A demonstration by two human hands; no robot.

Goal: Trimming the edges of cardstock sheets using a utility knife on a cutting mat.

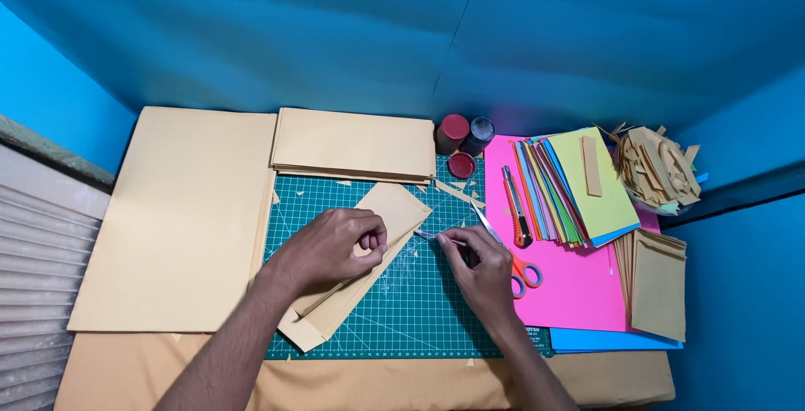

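1. The left hand (331, 247) presses flat on a folded tan paper strip (360, 260), fingers curled over its far edge, pinning it diagonally on the green cutting mat (402, 310).
2. The right hand (480, 270) pinches a thin pink-handled tool (440, 236), its tip beside the strip's right edge.
3. Orange-handled scissors (520, 268) lie just right of that hand, on a pink sheet (579, 293).
4. Farther off: a stack of tan paper (352, 144), three paint pots (463, 143), and fanned coloured sheets (570, 189).
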